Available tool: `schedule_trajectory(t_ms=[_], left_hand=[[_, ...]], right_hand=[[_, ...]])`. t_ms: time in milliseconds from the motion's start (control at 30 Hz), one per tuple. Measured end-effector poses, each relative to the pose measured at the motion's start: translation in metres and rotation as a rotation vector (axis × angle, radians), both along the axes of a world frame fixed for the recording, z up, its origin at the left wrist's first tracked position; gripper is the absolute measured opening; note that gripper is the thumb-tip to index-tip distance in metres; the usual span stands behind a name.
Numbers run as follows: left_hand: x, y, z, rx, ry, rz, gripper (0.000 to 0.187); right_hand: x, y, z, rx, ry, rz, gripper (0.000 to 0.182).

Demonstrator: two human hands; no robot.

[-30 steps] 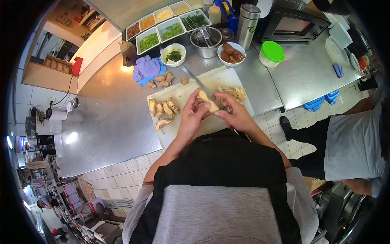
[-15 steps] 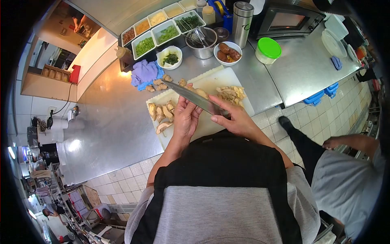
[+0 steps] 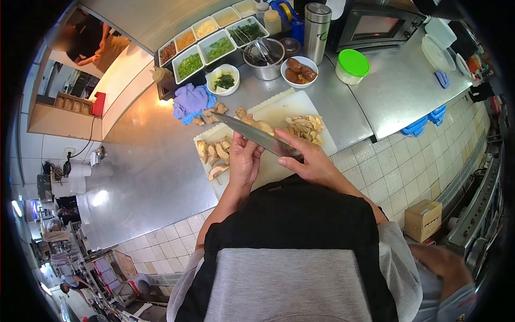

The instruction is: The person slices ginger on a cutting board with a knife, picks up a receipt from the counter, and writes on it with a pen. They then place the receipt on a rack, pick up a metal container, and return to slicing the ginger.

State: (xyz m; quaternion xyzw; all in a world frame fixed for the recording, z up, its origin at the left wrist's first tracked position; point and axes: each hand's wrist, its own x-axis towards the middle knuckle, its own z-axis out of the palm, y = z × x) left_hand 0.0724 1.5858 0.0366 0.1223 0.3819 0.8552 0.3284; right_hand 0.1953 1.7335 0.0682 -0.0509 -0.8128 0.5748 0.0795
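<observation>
A wide-bladed kitchen knife (image 3: 255,135) slants across the white cutting board (image 3: 271,174), its tip toward the upper left. My right hand (image 3: 311,162) is closed around its handle end, with the index finger stretched along the blade. Under the blade, my left hand (image 3: 245,163) is closed, and one fingertip shows past the far edge beside a pale piece of ginger (image 3: 264,126). The blade hides most of that grip. Larger ginger pieces (image 3: 218,154) lie at the board's left, and smaller peeled ginger pieces (image 3: 306,127) at its right. Unpeeled knobs of ginger (image 3: 206,115) sit at the far left corner.
Behind the board stand a bowl of dark greens (image 3: 223,80), a metal pot with utensils (image 3: 264,58), a bowl of brown eggs (image 3: 300,72) and a green-lidded tub (image 3: 353,67). A purple cloth (image 3: 190,100) lies left. At lower right is another person's arm (image 3: 442,265), near a cardboard box (image 3: 423,220).
The person on the right has moved down and closer behind me, uncovering the cardboard box. Another person now shows through the opening at upper left. My hands and the knife have barely shifted.
</observation>
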Motion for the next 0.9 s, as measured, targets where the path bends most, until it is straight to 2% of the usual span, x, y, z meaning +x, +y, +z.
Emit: schedule_trajectory(t_ms=[200, 300, 400, 500, 600, 700, 833, 900], left_hand=[[0.0, -0.001, 0.004, -0.006, 0.066, -0.007, 0.05], [0.005, 0.001, 0.005, -0.01, 0.085, 0.013, 0.05], [0.013, 0.004, 0.009, -0.041, 0.111, -0.002, 0.052], [0.014, 0.003, 0.014, -0.034, 0.111, -0.053, 0.053], [0.006, 0.001, 0.017, 0.032, 0.013, -0.083, 0.051], [0.001, -0.001, 0.005, 0.059, -0.102, -0.147, 0.048], [-0.002, 0.001, -0.007, 0.131, -0.192, -0.147, 0.044], [0.0, 0.002, -0.006, 0.162, -0.253, -0.121, 0.043]], right_hand=[[0.0, -0.004, 0.008, -0.075, -0.073, -0.009, 0.055], [-0.001, -0.008, -0.002, -0.044, 0.039, -0.057, 0.053], [-0.002, -0.002, 0.004, -0.414, -0.193, -0.067, 0.049], [-0.005, 0.005, -0.003, -0.668, -0.186, -0.004, 0.046], [-0.002, 0.003, 0.008, -0.582, -0.166, -0.057, 0.046], [0.001, 0.008, 0.013, -0.479, -0.263, 0.003, 0.052], [0.002, -0.001, 0.005, -0.115, -0.073, 0.016, 0.057], [0.002, -0.006, 0.005, -0.069, -0.021, 0.0, 0.06]])
